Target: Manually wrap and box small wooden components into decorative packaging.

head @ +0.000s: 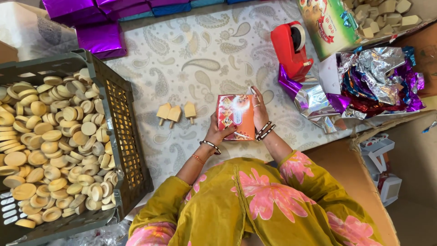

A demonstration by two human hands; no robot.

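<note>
a small orange and red box [236,116] sits upright in the middle of the patterned sheet [200,59], held between both hands just in front of the person's lap. the left hand [217,131] is closed around the box's lower left edge, thumb lying across its printed front. the right hand [259,110] grips the right side, fingers stretched up along that edge, bangles on the wrist.

just left of the box, 3 small wooden pieces [175,112] with short pegs lie in a row on the sheet, close together and apart from the hands. further left stands a dark plastic crate [122,132] heaped with round pale wooden discs [50,146].

above and to the right of the box a red tape dispenser [291,49] stands on the sheet, touching a crumpled pile of shiny foil wrappers [364,84] in silver, purple and blue. a green printed carton [325,25] lies beyond it, beside a heap of pale wooden blocks [382,16]. along the top edge lie purple foil-wrapped packets [98,38]. at the lower right, small white boxes [382,168] sit in a cardboard carton.
</note>
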